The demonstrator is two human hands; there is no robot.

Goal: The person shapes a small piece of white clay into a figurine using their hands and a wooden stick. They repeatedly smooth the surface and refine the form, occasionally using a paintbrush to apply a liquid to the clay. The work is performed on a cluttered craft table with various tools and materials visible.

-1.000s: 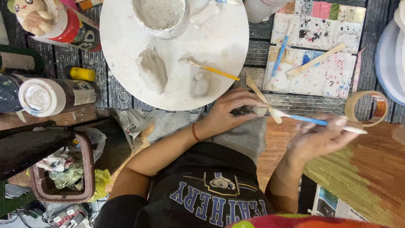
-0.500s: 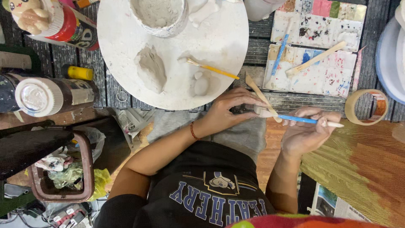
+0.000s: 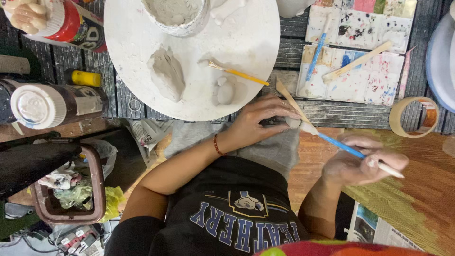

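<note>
Nearest, the right hand (image 3: pixel 360 163) grips a blue-handled brush (image 3: pixel 348 150), its tip on a small clay piece (image 3: pixel 293 122) that the left hand (image 3: pixel 263 121) pinches over the lap. Step judged: smoothing or wetting the piece; the next stroke calls for a steady hold. Farther off, a round white board (image 3: pixel 256 61) carries a bowl (image 3: pixel 176 16) of grey slip (clay lump alongside). A brown bin (image 3: pixel 95 189) holds scraps.

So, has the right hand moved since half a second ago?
Yes. The right hand has dropped toward the body, further below the tape roll.
</note>
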